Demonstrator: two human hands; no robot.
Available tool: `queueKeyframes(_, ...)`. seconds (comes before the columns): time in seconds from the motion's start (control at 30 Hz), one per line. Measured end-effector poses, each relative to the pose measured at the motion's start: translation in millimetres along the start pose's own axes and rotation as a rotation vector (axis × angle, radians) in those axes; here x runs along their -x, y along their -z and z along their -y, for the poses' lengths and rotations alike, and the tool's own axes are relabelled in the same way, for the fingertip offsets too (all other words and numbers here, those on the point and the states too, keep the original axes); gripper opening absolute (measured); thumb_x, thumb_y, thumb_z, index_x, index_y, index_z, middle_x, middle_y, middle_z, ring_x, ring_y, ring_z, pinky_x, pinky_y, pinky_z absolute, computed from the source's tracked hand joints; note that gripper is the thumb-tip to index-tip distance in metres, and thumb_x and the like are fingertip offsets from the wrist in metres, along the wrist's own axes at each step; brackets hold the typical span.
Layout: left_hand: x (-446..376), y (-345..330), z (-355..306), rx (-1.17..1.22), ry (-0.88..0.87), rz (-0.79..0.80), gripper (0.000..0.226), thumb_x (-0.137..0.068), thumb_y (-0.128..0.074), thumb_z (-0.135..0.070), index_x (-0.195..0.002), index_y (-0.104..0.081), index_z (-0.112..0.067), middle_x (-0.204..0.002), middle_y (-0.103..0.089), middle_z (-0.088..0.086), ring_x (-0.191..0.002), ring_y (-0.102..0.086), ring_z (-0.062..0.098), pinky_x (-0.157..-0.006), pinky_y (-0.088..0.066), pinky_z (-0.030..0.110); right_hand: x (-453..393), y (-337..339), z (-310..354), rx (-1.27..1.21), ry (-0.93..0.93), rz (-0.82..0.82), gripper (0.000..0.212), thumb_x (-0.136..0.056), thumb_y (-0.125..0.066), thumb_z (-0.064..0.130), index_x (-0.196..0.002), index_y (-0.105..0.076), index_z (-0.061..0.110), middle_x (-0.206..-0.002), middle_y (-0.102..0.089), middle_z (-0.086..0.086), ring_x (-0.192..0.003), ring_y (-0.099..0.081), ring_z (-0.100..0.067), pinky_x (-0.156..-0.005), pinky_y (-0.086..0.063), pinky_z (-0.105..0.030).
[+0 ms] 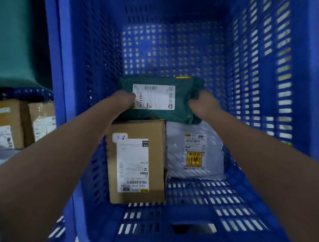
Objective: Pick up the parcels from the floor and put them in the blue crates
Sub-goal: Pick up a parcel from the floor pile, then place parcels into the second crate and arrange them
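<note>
Head view: both hands' fingers grip green parcel (157,98) inside crate (257,113).

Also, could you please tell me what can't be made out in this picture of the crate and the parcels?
Head view only:
- Fingers of the left hand and right hand: hidden, curled round the green parcel.
- Label text on the cardboard box and grey mailer: mostly too small and blurred to read.
- Far edges of the box and mailer: covered by the green parcel.
- Blue crate: far rim cut off by the top edge.
</note>
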State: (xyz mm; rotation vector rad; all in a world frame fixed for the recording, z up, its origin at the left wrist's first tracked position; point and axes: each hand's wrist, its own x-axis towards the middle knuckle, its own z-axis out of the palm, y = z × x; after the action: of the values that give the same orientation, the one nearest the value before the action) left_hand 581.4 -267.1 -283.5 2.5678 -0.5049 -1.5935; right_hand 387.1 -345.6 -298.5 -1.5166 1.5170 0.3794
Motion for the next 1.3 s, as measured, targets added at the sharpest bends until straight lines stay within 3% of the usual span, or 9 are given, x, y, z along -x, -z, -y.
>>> queueKeyframes(0.1, 25, 5, -11, -0.13, -0.012, -0.052, 0.016, -0.099, -0.041, -0.021, -0.103, -0.044, -0.006, -0.07, -0.036, 0.004, -0.06, -0.034, 0.014, -0.061, -0.035, 0.027, 27, 24, -15, -0.14, -0.093, -0.025, 0.021, -0.096, -0.039, 0.013, -0.08, -0.045, 0.001, -0.081, -0.049, -0.014, -0.076, -0.047, -0.022, -0.064, -0.039, -0.03)
queueKeyframes(0.23, 68, 4, -40, -0.134, -0.027, 0.042, 0.033, -0.098, -0.041, -0.019, -0.121, -0.05, 0.003, -0.076, -0.044, 0.01, -0.073, -0.045, 0.027, -0.072, -0.042, 0.032, 93, 55, -34, -0.413, -0.075, -0.079, 0.023, -0.096, -0.041, 0.007, -0.096, -0.057, -0.009, -0.092, -0.06, -0.028, -0.077, -0.051, -0.025, -0.076, -0.048, -0.038)
queueKeyframes(0.33, 107, -6, -71, -0.231, -0.122, 0.066, 0.021, -0.095, -0.043, -0.019, -0.089, -0.054, -0.002, -0.088, -0.053, 0.014, -0.087, -0.049, 0.025, -0.088, -0.048, 0.04, 153, 81, -46, -0.591, 0.034, -0.256, 0.022, -0.094, -0.039, -0.001, -0.083, -0.058, 0.004, -0.071, -0.057, -0.008, -0.066, -0.055, -0.022, -0.066, -0.048, -0.031)
queueKeyframes(0.43, 153, -33, -99, -0.364, -0.221, 0.109, 0.033, -0.095, -0.043, -0.017, -0.062, -0.044, -0.012, -0.072, -0.051, 0.01, -0.083, -0.049, 0.025, -0.08, -0.044, 0.034, 201, 95, -78, -0.607, 0.029, -0.469, 0.024, -0.092, -0.042, 0.004, -0.076, -0.058, 0.012, -0.066, -0.058, -0.005, -0.063, -0.056, -0.029, -0.061, -0.047, -0.039)
queueKeyframes(0.53, 196, -72, -119, -0.453, -0.301, 0.199, 0.034, -0.094, -0.044, -0.017, -0.06, -0.043, -0.015, -0.066, -0.048, 0.006, -0.08, -0.051, 0.024, -0.08, -0.048, 0.038, 242, 101, -119, -0.73, -0.113, -0.603, 0.029, -0.089, -0.041, 0.006, -0.069, -0.055, 0.021, -0.062, -0.055, -0.002, -0.06, -0.052, -0.026, -0.058, -0.044, -0.04)
queueKeyframes(0.6, 215, -102, -129, -0.476, -0.389, 0.251, 0.029, -0.094, -0.044, -0.018, -0.066, -0.049, -0.011, -0.074, -0.052, 0.012, -0.079, -0.051, 0.024, -0.08, -0.048, 0.041, 264, 99, -155, -0.791, -0.262, -0.638, 0.023, -0.09, -0.042, 0.004, -0.074, -0.058, 0.01, -0.065, -0.057, -0.005, -0.061, -0.053, -0.024, -0.063, -0.047, -0.037)
queueKeyframes(0.8, 265, -194, -137, -0.588, -0.632, 0.371, 0.025, -0.099, -0.04, -0.019, -0.09, -0.058, -0.004, -0.09, -0.06, 0.029, -0.076, -0.055, 0.032, -0.078, -0.05, 0.052, 327, 66, -272, -1.081, -0.786, -0.345, 0.019, -0.091, -0.043, 0.005, -0.073, -0.049, 0.008, -0.062, -0.052, -0.01, -0.049, -0.046, -0.02, -0.048, -0.035, -0.022)
queueKeyframes(0.9, 279, -230, -133, -0.697, -0.676, 0.395, 0.028, -0.098, -0.039, -0.018, -0.095, -0.059, 0.001, -0.096, -0.063, 0.025, -0.091, -0.061, 0.036, -0.086, -0.05, 0.05, 357, 45, -314, -1.063, -0.825, -0.187, 0.022, -0.091, -0.044, 0.005, -0.069, -0.047, 0.01, -0.062, -0.052, -0.011, -0.049, -0.047, -0.021, -0.049, -0.034, -0.022)
queueKeyframes(1.3, 318, -335, -133, -0.98, -0.604, 0.372, 0.026, -0.095, -0.041, -0.015, -0.088, -0.06, 0.002, -0.093, -0.063, 0.025, -0.09, -0.061, 0.036, -0.085, -0.05, 0.048, 407, 7, -395, -1.359, -0.876, -0.121, 0.015, -0.094, -0.042, 0.01, -0.079, -0.047, 0.009, -0.065, -0.054, -0.01, -0.052, -0.049, -0.021, -0.052, -0.036, -0.023)
